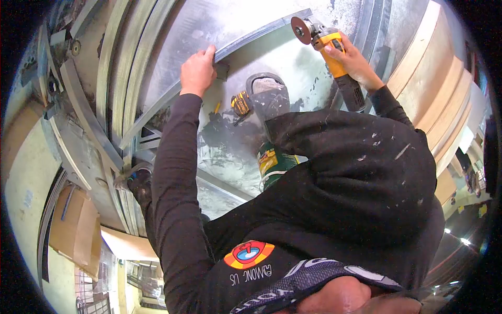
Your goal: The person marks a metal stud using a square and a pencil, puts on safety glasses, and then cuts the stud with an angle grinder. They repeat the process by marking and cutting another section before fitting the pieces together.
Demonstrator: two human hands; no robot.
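Note:
My right hand (351, 58) grips a yellow and black angle grinder (334, 64), its brown disc (300, 30) facing the upper left. A long grey metal bar (251, 37) runs slantwise across the floor, its far end close to the disc. Around the middle of this bar my left hand (198, 72) is closed. Between my arms lie a yellow and black tape measure (241, 103) and a small yellow stick (217, 108). My shoe (269, 94) rests beside the tape measure.
Long metal profiles (112, 68) lie along the left, with more metal lengths (372, 31) at the upper right. Stacked wooden boards (439, 99) stand to the right. A green container (269, 165) is by my leg, and a cardboard box (74, 227) sits lower left.

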